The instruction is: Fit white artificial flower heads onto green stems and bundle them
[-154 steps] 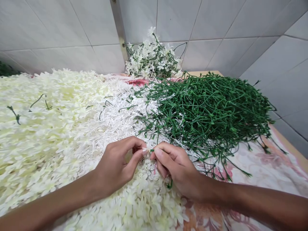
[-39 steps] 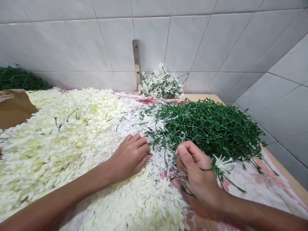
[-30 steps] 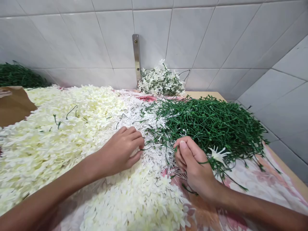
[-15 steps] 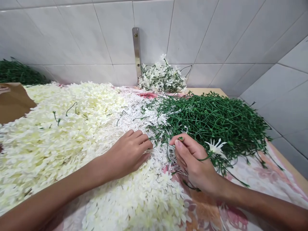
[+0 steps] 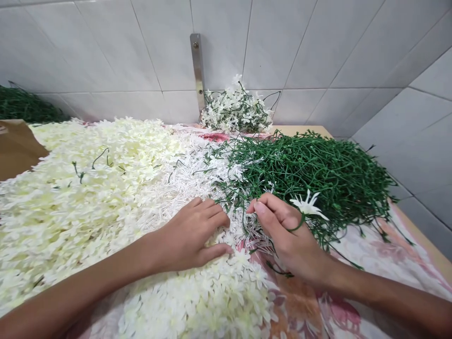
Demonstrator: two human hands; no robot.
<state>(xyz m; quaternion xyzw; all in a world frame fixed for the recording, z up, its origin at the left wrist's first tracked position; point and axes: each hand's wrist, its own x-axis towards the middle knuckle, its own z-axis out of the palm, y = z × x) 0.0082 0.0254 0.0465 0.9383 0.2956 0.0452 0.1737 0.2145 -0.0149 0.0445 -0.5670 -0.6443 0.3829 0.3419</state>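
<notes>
My left hand [image 5: 190, 235] rests on the heap of cream fabric petals [image 5: 88, 197], fingers curled down into small white pieces; what they grasp is hidden. My right hand [image 5: 286, 233] is closed in a pinch on a thin green plastic stem, and a white flower [image 5: 307, 206] on that stem sticks out over its knuckles. Between my hands lies a spread of white spiky plastic pieces [image 5: 197, 176]. The big pile of green stems [image 5: 318, 169] sits just beyond my right hand.
A bunch of finished white flowers on green stems [image 5: 236, 108] lies against the tiled wall, beside a metal bracket [image 5: 197, 66]. More green stems [image 5: 24, 106] and brown paper [image 5: 17, 148] are at the far left. A floral cloth [image 5: 370, 263] covers the table.
Five seconds ago both hands pinched one small piece together. Since then they parted: the left went down onto the petals, the right holds a stem with a flower, which rose slightly.
</notes>
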